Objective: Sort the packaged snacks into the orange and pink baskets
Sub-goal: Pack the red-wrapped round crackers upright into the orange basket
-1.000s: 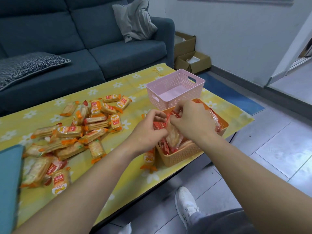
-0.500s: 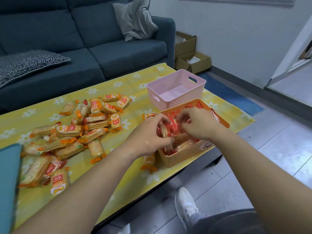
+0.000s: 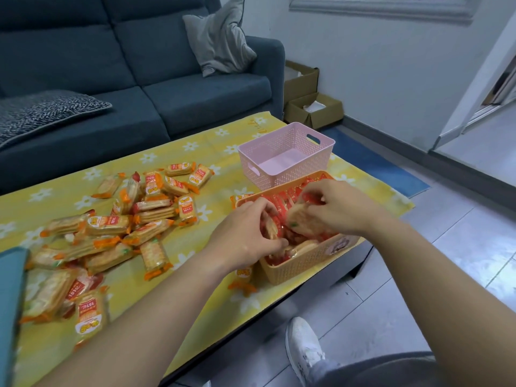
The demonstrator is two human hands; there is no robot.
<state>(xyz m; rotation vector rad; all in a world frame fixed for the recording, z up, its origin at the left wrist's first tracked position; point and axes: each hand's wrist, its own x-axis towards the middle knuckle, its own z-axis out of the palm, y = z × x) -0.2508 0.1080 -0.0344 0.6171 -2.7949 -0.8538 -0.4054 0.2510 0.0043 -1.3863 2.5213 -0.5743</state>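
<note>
The orange basket (image 3: 304, 263) sits at the table's near right edge, holding several red-wrapped snack packs. Both hands are over it. My left hand (image 3: 245, 233) curls its fingers round a cracker pack (image 3: 270, 229) at the basket's left side. My right hand (image 3: 337, 208) grips another pale cracker pack (image 3: 300, 219) above the basket's middle. The pink basket (image 3: 284, 157) stands just behind, with nothing visible inside. A heap of orange-wrapped cracker packs (image 3: 120, 227) lies on the yellow flowered cloth (image 3: 178, 152) to the left.
One orange pack (image 3: 243, 277) lies beside the orange basket's near left corner. A teal object (image 3: 11, 303) sits at the left edge. A blue sofa (image 3: 134, 79) stands behind the table; cardboard boxes (image 3: 312, 107) are on the floor. My white shoe (image 3: 303, 344) is below.
Both hands have sunk lower into the orange basket and shifted packs there; the right hand now holds a pale cracker pack over the red ones.
</note>
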